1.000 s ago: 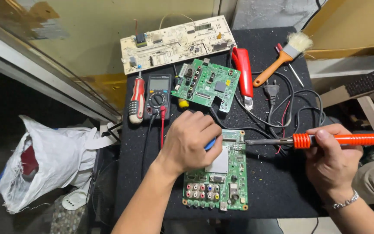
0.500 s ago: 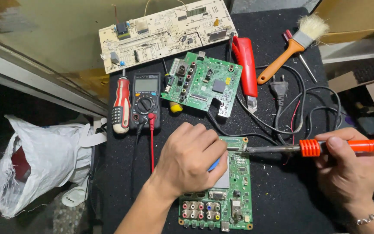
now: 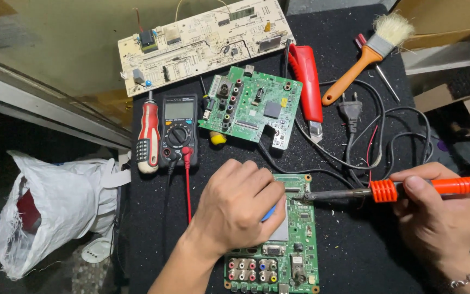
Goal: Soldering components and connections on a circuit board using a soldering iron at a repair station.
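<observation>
We work on a black bench (image 3: 354,256). Far above our hands lies the long cream circuit board (image 3: 202,43). Close under our hands sits the green circuit board with coloured round sockets (image 3: 295,245), and it looks bigger now because our head has come closer. Our left hand (image 3: 237,209) is curled shut on a small blue tool (image 3: 268,213), just as before. Our right hand (image 3: 436,218) grips the orange-handled soldering iron (image 3: 403,189). Its tip still touches the board's top edge, so we think the same spot is being heated. Left of our hands sits the black meter with a dial (image 3: 178,130).
</observation>
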